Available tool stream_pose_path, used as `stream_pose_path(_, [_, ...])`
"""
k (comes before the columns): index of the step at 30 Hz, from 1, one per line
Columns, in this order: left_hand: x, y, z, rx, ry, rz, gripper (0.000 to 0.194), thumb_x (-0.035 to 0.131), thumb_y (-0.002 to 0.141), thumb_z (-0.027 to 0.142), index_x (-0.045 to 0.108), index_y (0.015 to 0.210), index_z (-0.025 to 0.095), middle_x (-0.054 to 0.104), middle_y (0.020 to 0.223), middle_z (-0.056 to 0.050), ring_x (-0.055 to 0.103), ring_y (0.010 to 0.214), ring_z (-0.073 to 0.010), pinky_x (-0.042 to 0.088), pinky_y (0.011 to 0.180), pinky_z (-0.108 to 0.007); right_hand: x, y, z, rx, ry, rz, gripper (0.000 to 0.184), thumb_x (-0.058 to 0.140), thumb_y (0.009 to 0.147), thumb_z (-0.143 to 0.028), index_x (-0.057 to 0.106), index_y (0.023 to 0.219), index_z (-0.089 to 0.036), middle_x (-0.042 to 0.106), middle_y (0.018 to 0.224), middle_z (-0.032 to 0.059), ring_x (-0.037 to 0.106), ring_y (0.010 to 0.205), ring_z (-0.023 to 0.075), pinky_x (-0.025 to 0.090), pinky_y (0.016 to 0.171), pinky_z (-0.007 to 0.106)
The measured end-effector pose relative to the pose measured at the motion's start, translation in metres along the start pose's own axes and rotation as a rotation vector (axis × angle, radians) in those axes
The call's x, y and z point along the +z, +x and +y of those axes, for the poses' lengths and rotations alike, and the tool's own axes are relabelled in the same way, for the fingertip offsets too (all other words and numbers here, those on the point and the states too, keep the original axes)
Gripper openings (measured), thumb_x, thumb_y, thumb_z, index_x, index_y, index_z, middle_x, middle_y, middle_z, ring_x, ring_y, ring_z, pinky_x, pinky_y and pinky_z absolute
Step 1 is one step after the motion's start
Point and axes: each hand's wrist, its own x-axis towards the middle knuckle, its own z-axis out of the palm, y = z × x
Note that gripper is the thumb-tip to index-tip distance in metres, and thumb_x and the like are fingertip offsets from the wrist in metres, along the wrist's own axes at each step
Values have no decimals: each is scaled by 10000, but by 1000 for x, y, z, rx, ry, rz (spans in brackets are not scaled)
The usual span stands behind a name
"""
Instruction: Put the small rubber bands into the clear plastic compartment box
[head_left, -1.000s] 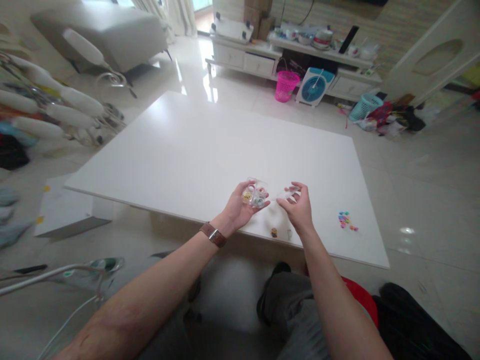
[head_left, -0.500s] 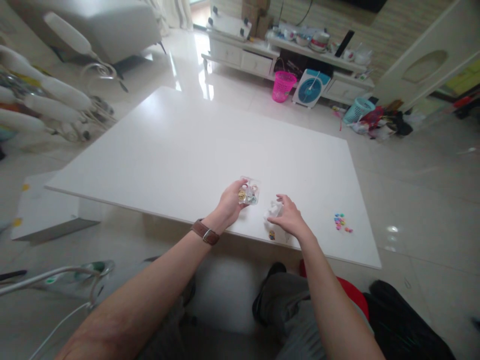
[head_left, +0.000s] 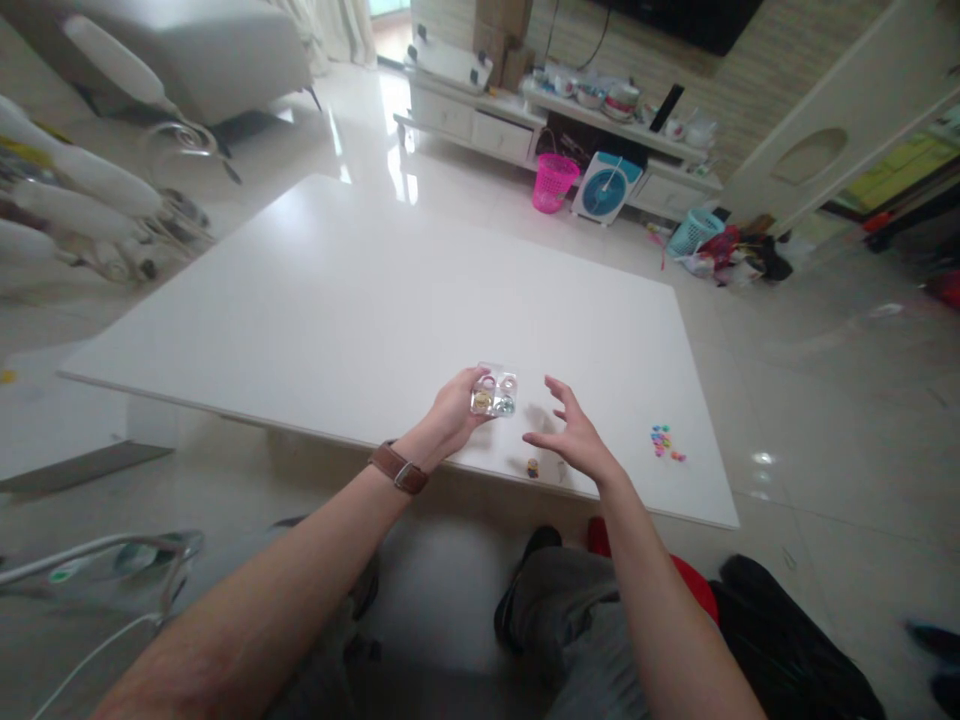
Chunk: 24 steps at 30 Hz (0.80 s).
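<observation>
My left hand [head_left: 455, 408] is closed on the left side of a small clear compartment box [head_left: 494, 391] just above the table. Ring-like pieces lie in its compartments: pinkish ones at the top, gold and pale green ones below. My right hand [head_left: 574, 432] hovers to the right of the box, thumb and fingers spread, with nothing visible between them. Below it, by the near table edge, lies a tiny yellow and blue figure [head_left: 532, 468]. A small pale item [head_left: 561, 471] beside it is too small to name.
Colourful small pieces [head_left: 664, 442] are clustered at the right of the white table [head_left: 390, 300]. Beyond it stand a pink basket [head_left: 555, 184], a blue fan [head_left: 605, 190] and a low cabinet [head_left: 504, 135]. A white metal-framed item [head_left: 112, 190] is at the left.
The crumpled white thing in my right hand is no longer visible, and that hand's fingers are spread wider. The box in my left hand now faces up more squarely, its compartments clearer.
</observation>
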Motion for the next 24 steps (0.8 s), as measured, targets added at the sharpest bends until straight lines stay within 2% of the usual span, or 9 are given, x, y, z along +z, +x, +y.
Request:
stream_pose_path(4, [7,3,-3,-54,-8,-42,98,615,866,178,667,934,131,680,874,-58,636,719,-157,536,653,-282,18,11,-26,-78,273,-65,923,898,691,-379,399,1468,-372,419,1591,71,404,1475,278,419,1143,507])
stream_pose_path(10, [11,6,-4,-104,11,-58,154,533,902,190,669,935,127,680,902,-84,628,730,-166,507,633,-276,30,23,-28,-138,377,-3,764,888,700,-324,493,1354,-328,539,1466,68,540,1343,260,485,1082,468])
stream_pose_path(12, [9,7,-4,-85,90,-2,151,532,909,225,651,950,141,678,964,-94,630,774,-174,503,670,-285,29,22,-28,-127,341,40,759,876,696,-311,493,1350,-308,560,1430,76,569,1294,254,501,1061,457])
stream_pose_path(16, [1,5,0,58,325,150,147,566,890,275,611,1006,198,640,1146,-83,613,900,-179,479,746,-285,31,18,-26,-57,196,110,737,826,689,-293,492,1346,-271,564,1415,96,582,1248,261,522,1027,461])
stream_pose_path(19, [-7,-1,5,114,417,133,162,568,859,265,598,1009,211,619,1183,-77,601,959,-190,472,767,-295,37,14,-20,-66,29,139,736,773,690,-274,480,1364,-245,552,1414,118,573,1255,280,516,1036,481])
stream_pose_path(24, [-17,-9,11,140,451,139,161,569,829,255,581,980,200,610,1171,-85,597,945,-194,476,760,-310,44,10,-11,-128,-280,156,740,708,692,-229,449,1383,-184,576,1344,149,566,1249,306,450,1122,503])
